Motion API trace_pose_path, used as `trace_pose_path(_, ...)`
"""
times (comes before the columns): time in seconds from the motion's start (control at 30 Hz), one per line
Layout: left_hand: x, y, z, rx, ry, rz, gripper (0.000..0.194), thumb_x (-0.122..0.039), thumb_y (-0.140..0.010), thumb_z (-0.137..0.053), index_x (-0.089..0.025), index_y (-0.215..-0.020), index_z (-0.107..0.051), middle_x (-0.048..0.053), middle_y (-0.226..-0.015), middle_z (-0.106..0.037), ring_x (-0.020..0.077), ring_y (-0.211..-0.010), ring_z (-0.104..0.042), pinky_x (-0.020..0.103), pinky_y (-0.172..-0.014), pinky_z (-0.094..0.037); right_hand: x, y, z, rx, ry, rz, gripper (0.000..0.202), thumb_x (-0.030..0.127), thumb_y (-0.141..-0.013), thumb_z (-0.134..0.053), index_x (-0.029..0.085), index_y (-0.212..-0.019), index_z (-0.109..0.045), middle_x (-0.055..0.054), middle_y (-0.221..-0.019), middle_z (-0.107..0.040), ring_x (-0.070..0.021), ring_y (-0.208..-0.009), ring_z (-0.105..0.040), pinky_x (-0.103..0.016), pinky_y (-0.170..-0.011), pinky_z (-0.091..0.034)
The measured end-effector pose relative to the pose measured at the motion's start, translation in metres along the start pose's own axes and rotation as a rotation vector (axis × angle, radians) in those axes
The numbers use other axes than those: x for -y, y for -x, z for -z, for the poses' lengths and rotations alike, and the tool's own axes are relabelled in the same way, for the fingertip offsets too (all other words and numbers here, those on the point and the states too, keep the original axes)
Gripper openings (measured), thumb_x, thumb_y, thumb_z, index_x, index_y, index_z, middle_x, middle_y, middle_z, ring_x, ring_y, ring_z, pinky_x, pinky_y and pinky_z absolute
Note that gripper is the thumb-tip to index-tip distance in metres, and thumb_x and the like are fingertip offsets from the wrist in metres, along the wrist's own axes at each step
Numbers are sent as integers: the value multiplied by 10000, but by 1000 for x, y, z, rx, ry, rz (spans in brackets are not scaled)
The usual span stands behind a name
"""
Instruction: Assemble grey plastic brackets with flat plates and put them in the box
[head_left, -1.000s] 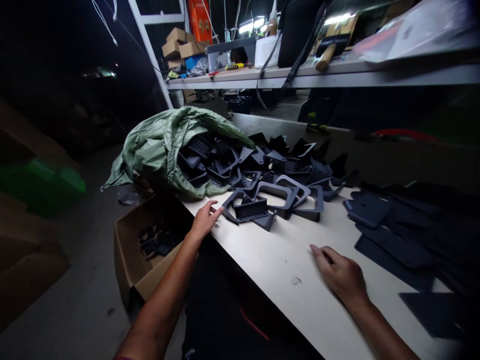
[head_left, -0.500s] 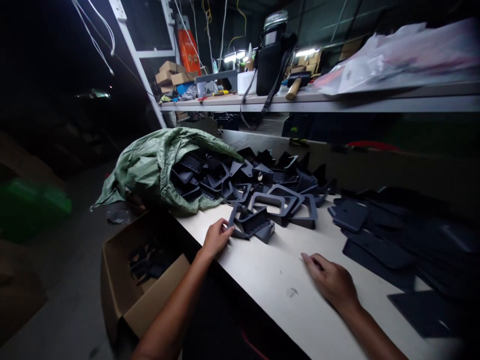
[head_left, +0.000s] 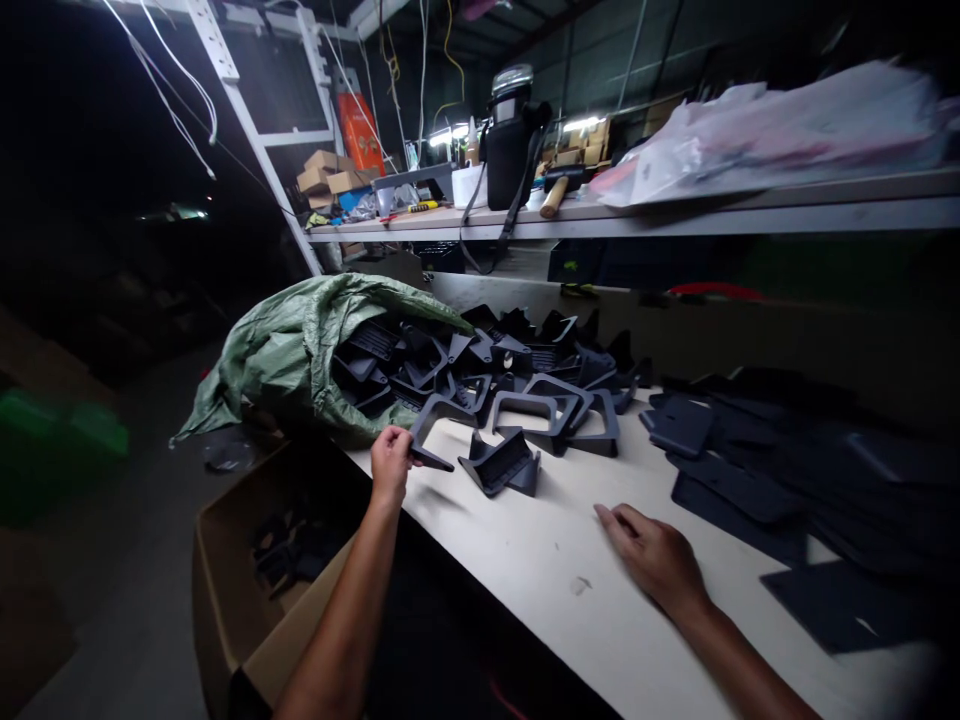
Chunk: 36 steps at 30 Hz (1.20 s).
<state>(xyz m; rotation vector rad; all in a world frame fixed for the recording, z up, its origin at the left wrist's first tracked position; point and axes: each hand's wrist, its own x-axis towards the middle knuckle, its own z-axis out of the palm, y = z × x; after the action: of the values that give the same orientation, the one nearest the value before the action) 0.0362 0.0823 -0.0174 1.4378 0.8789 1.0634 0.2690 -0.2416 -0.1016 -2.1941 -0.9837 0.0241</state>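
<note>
My left hand [head_left: 392, 466] pinches a dark bracket-shaped frame [head_left: 442, 408] at its lower left corner, above the front edge of the pale table [head_left: 517, 560]. Just right of it lie two dark parts [head_left: 496, 466] leaning together. Behind them several dark frames [head_left: 525, 410] form a pile that spills from a green woven sack [head_left: 289, 345]. My right hand [head_left: 652, 550] rests over the table with its fingers curled; whether it holds something small is hidden. Flat dark plates [head_left: 742, 485] lie beyond it, to the right.
An open cardboard box [head_left: 225, 600] with dark parts inside stands below the table at the left. A shelf [head_left: 675, 222] above the table carries a black flask bag [head_left: 510, 150], a mallet [head_left: 555, 197] and plastic bags [head_left: 757, 130].
My left hand has taken hold of the dark frame and moved it left, away from the two leaning parts. My right hand has barely moved. The view has shifted slightly.
</note>
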Motion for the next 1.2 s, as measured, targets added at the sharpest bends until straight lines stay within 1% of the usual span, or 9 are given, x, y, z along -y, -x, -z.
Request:
trace_pose_path(0.27,-23,55,44,7,-26,17,253,-398,-753,-732,-203,-738,-571,-89,-518,-505,92,-389,-463,201,-381,-375,11,0,7,24,-154,-66,552,669,-975,-489,223,-675,-615,12,-572,-496,-174,-571,-475,-290,-579,-372)
trace_pose_path(0.43,-33,92,62,41,-89,35,266,-407,-781,-748,-190,-743,-599,-67,-536,-527,93,-419,-473,183,-384,-303,55,10,-5,284,-292,34,453,585,-946,-604,216,-701,-701,-14,-652,-643,-204,-637,-577,-311,-620,-421)
trace_pose_path(0.53,-41,108,65,127,-197,-24,261,-406,-817,-738,-192,-736,-611,-51,-544,-534,100,-456,-465,199,-430,-325,83,2,-19,406,-394,78,314,504,-909,-674,224,-936,-814,-59,-877,-764,-245,-768,-666,-348,-716,-493)
trace_pose_path(0.67,-53,123,65,286,-331,-160,222,-352,-881,-676,-200,-731,-618,-28,-607,-535,123,-546,-497,233,-530,-392,101,-22,-29,458,-558,16,515,452,-829,-764,205,-1281,-755,-128,-1225,-751,-279,-951,-700,-380,-787,-552)
trace_pose_path(0.8,-65,138,64,439,-456,-303,170,-246,-880,-644,-210,-717,-613,-17,-636,-534,134,-583,-510,260,-585,-403,104,-28,-21,505,-750,-168,633,526,-888,-717,182,-1413,-638,-145,-1167,-753,-183,-659,-643,-296,-517,-493)
trace_pose_path(0.93,-81,150,57,661,-516,-422,137,-191,-871,-620,-224,-739,-616,-11,-631,-540,140,-568,-505,279,-575,-381,109,-6,-6,647,-975,-338,551,632,-949,-604,202,-1281,-698,-153,-1237,-731,-150,-631,-644,-252,-429,-451)
trace_pose_path(1.07,-95,153,42,924,-561,-453,139,-173,-873,-592,-236,-782,-677,5,-646,-583,149,-564,-511,286,-562,-394,115,22,8,812,-1110,-453,499,645,-927,-643,166,-994,-768,-77,-815,-716,-118,-536,-530,-225,-416,-396)
trace_pose_path(1.13,-95,152,38,965,-547,-455,133,-193,-879,-609,-240,-817,-717,18,-663,-621,161,-578,-542,291,-568,-422,115,34,16,842,-1137,-483,396,559,-873,-763,172,-957,-766,-27,-696,-661,-109,-519,-494,-221,-431,-390)
trace_pose_path(1.2,-91,149,38,922,-488,-452,95,-217,-889,-659,-230,-908,-751,35,-729,-680,177,-634,-607,301,-610,-477,113,43,26,802,-1143,-497,352,462,-813,-855,188,-1017,-768,-15,-712,-680,-115,-535,-520,-227,-457,-415)
